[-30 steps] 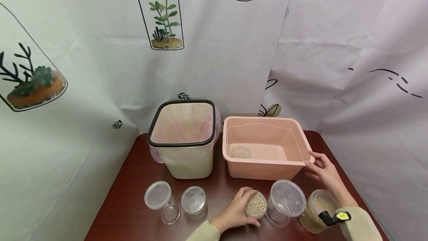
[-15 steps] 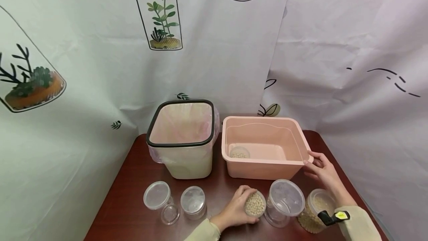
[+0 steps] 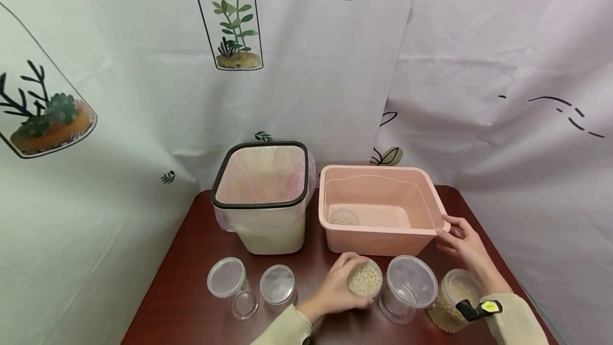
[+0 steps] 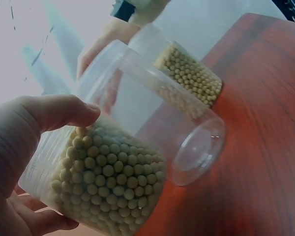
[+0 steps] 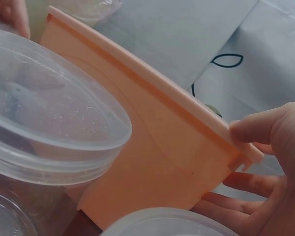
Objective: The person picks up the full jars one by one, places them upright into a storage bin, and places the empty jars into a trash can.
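My left hand (image 3: 337,287) grips a clear plastic jar of pale round beans (image 3: 365,279), thumb and fingers around its sides. In the left wrist view the jar of beans (image 4: 110,177) is tilted and appears raised off the table. At the right corner of a pink plastic tub (image 3: 383,241), my right hand (image 3: 466,249) holds the rim, thumb over it and fingers beneath, as the right wrist view also shows. A shallow clear container with some beans (image 3: 344,217) lies inside the tub at its left. Beside the held jar stands a taller lidded clear jar (image 3: 409,289).
Another jar of beans (image 3: 452,302) stands near my right forearm. To the left are two lidded clear jars, one short (image 3: 278,286) and one taller (image 3: 227,278). A bin (image 3: 273,230) with a black rim and plastic liner stands behind them on the dark red table (image 3: 167,292).
My left hand has lifted the jar of beans a little, up and toward the tub. The right hand keeps its hold on the tub's rim.
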The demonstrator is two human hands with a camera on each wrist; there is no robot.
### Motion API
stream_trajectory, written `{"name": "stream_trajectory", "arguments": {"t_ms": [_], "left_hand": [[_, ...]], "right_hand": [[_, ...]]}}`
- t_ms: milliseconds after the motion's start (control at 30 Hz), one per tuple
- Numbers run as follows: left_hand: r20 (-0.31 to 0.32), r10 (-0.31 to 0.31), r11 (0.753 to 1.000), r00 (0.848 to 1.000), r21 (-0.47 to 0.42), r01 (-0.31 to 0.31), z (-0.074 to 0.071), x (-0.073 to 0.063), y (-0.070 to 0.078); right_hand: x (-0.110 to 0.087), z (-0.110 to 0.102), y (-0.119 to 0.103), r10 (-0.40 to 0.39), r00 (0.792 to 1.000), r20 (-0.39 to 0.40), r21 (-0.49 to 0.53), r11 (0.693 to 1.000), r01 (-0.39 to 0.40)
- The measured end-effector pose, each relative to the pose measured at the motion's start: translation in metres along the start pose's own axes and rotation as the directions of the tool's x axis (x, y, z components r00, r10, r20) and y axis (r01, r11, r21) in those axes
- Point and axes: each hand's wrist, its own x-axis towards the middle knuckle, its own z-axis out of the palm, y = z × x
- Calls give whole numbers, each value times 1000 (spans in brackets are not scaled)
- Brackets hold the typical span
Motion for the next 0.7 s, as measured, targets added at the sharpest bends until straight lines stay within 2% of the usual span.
{"name": "stream_trajectory", "arguments": {"t_ms": [167,267,400,700], "left_hand": [[16,11,1000,1000,27,-11,-14,9,11],[21,21,999,1000,26,-21,-23,14,19],[6,55,998,998,37,-55,-34,21,29],[-1,126,990,992,69,-125,-57,36,51]], "right_hand": [[0,-1,1,-5,1000,3,25,1000,5],[1,-1,1,-4,1000,-2,-12,1000,4],[2,-1,1,1,1000,-8,-51,999,-1],[1,-1,2,0,1000,-6,-51,999,-1]]}}
